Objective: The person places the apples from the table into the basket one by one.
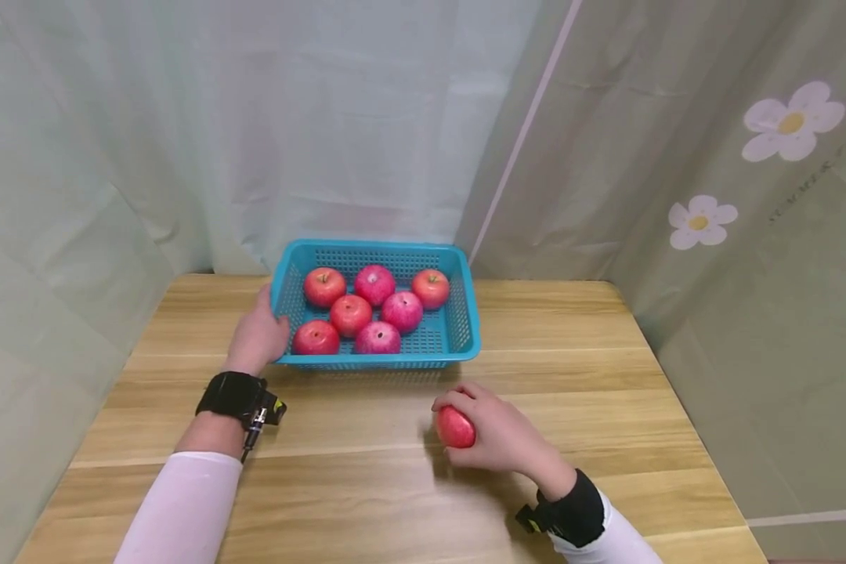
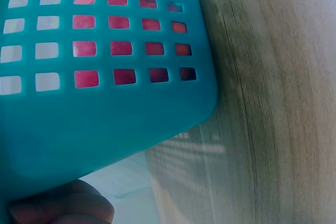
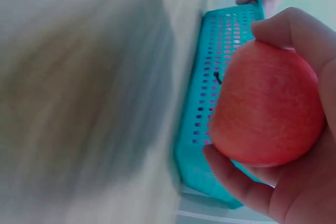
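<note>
A blue plastic basket (image 1: 381, 359) with holed walls stands toward the back of the table, with several red apples (image 1: 351, 315) inside. My left hand (image 1: 257, 337) grips the basket's left end, thumb over the rim; in the left wrist view the fingers (image 2: 79, 207) curl by the basket wall (image 2: 105, 124). My right hand (image 1: 500, 435) holds another red apple (image 1: 455, 428) in front of the basket's right corner. Seen from the right wrist, thumb and fingers wrap this apple (image 3: 268, 103), its stem facing away from the palm, and a shadow lies on the table below.
The wood-grain table (image 1: 338, 486) reaches back to a pale curtain (image 1: 366, 141) with printed white flowers (image 1: 703, 222) on the right. Bare tabletop shows in front of the basket and to its right. Each wrist wears a black strap (image 1: 234, 396) with a small camera.
</note>
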A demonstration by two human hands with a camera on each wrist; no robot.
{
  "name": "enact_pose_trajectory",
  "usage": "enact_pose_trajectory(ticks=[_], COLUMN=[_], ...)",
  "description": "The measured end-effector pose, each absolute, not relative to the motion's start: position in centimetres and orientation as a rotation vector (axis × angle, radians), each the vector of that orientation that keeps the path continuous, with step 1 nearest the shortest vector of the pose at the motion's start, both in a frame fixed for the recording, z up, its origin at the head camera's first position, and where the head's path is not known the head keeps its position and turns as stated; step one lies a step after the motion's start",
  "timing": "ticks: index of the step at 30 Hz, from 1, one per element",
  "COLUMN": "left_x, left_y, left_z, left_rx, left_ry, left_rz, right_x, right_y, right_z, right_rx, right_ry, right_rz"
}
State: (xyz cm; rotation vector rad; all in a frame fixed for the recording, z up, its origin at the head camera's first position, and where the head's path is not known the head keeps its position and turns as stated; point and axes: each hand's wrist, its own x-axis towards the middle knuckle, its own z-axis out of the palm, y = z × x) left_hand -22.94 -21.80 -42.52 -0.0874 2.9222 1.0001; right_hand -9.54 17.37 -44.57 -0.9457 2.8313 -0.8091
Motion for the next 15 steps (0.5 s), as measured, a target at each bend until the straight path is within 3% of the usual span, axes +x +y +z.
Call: enact_pose_trajectory(ticks=[9,15], left_x=[-22.9,-22.6], left_y=[-21.8,-21.7], left_z=[-42.5,-42.4], left_rx=[-0.102,-0.101], left_ry=[2.909,2.907], left_rz=[1.01,1.028], right_x=[-10.0,-10.5], right_y=[17.1,16.5], right_z=[-42.2,-41.6], right_rx=[-0.761,-0.75], right_ry=[2.492,2.668], right_rz=[-1.495,-1.392])
